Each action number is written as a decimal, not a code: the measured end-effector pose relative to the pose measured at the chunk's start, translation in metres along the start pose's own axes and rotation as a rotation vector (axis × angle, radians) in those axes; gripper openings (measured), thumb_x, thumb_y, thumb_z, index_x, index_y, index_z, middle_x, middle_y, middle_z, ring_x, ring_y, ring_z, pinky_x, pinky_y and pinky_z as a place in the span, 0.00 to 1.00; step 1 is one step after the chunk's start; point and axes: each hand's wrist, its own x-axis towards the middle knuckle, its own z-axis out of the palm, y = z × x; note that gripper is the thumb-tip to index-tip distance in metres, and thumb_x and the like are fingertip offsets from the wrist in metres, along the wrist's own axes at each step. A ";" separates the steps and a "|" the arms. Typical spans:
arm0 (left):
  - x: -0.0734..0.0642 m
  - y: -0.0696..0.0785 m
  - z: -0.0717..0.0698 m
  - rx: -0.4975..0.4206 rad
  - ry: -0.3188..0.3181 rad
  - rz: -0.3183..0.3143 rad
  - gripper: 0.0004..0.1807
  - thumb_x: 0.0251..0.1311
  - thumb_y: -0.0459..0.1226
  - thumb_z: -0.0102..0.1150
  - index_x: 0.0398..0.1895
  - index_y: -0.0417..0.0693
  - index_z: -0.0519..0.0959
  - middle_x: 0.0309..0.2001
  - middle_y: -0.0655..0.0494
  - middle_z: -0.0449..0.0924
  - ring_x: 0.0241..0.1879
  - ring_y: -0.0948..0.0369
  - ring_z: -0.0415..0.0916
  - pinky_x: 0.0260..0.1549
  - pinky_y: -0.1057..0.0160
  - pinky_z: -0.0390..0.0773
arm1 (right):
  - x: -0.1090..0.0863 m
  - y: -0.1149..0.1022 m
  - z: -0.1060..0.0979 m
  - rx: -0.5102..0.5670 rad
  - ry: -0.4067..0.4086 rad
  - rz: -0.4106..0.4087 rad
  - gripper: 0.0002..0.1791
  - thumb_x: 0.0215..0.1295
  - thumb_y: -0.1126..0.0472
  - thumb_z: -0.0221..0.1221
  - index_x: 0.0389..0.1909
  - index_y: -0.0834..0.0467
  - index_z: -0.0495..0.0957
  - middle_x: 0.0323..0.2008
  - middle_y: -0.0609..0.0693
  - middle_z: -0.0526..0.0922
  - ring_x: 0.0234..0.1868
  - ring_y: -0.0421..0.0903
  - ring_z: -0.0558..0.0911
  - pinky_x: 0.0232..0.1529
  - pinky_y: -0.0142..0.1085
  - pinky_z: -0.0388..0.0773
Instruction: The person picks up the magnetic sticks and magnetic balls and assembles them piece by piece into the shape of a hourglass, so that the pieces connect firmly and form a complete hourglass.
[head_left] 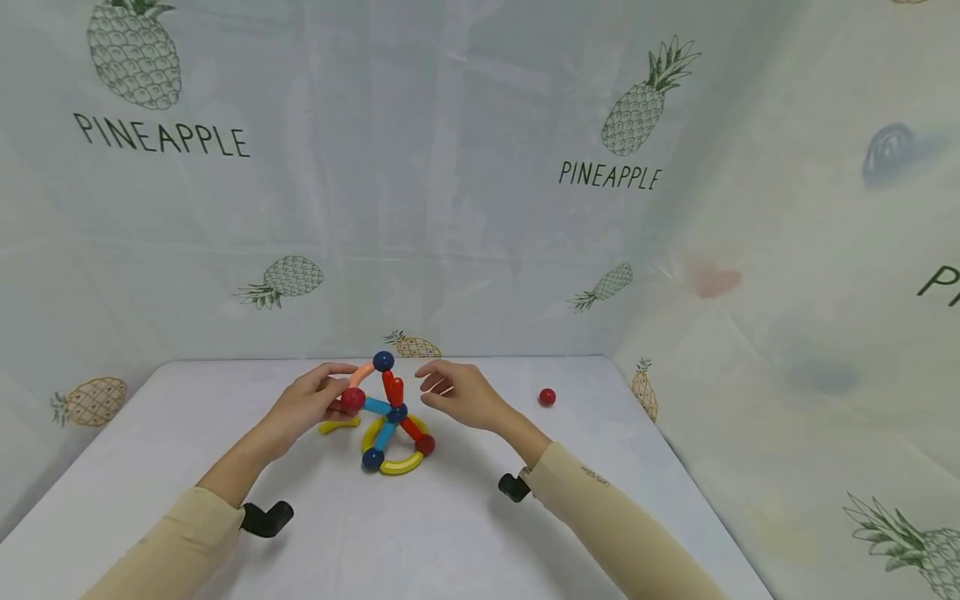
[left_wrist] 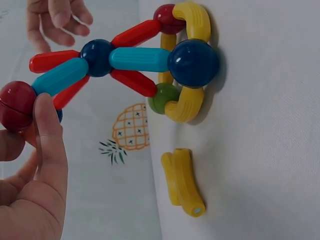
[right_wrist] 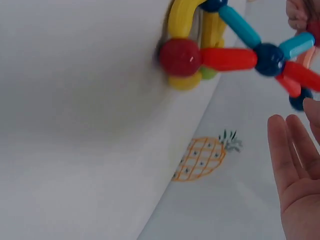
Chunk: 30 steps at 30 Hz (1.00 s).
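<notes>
A magnetic rod-and-ball model stands on the table, its base a ring of curved yellow rods (head_left: 401, 466) with balls between them. Light-blue and red rods rise from the ring to a dark blue centre ball (left_wrist: 98, 57), where other rods branch outward. My left hand (head_left: 306, 406) pinches the red ball (left_wrist: 17, 106) at the end of the upper light-blue rod (left_wrist: 61, 76), thumb against it. From that ball a curved orange rod (head_left: 362, 374) leads to a dark blue ball (head_left: 383, 361) at the top. My right hand (head_left: 468, 397) is just right of the upright red rods, fingers loosely bent and holding nothing.
Two curved yellow rods (left_wrist: 185, 182) lie on the table beside the ring, on the left hand's side. A loose red ball (head_left: 547, 397) sits farther right. A pineapple-print curtain (head_left: 450, 208) hangs behind the white table (head_left: 435, 542).
</notes>
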 end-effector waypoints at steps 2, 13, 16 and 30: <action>0.000 0.000 0.001 -0.004 0.004 0.001 0.28 0.85 0.47 0.47 0.80 0.46 0.63 0.63 0.36 0.77 0.51 0.47 0.88 0.58 0.51 0.84 | -0.007 0.009 -0.010 -0.011 0.002 -0.003 0.18 0.74 0.63 0.66 0.62 0.53 0.80 0.50 0.50 0.88 0.50 0.41 0.87 0.52 0.30 0.85; -0.004 0.000 0.000 0.030 -0.020 0.015 0.29 0.84 0.48 0.48 0.80 0.47 0.63 0.58 0.42 0.80 0.52 0.47 0.88 0.63 0.47 0.80 | -0.053 0.096 -0.075 -0.166 0.080 0.071 0.17 0.71 0.68 0.67 0.59 0.59 0.83 0.54 0.58 0.87 0.54 0.57 0.86 0.53 0.46 0.86; -0.006 -0.001 -0.001 0.044 -0.021 0.009 0.29 0.84 0.49 0.48 0.81 0.49 0.62 0.60 0.41 0.80 0.52 0.47 0.88 0.66 0.44 0.77 | -0.061 0.121 -0.084 -0.218 0.110 0.143 0.16 0.71 0.67 0.67 0.58 0.58 0.84 0.54 0.59 0.87 0.54 0.55 0.85 0.54 0.46 0.86; -0.006 -0.001 0.003 0.083 -0.016 -0.005 0.31 0.82 0.50 0.50 0.82 0.51 0.63 0.60 0.41 0.83 0.48 0.53 0.88 0.63 0.44 0.80 | -0.087 0.171 -0.091 -0.288 0.112 0.222 0.17 0.68 0.72 0.66 0.57 0.66 0.84 0.54 0.63 0.85 0.54 0.62 0.82 0.56 0.56 0.81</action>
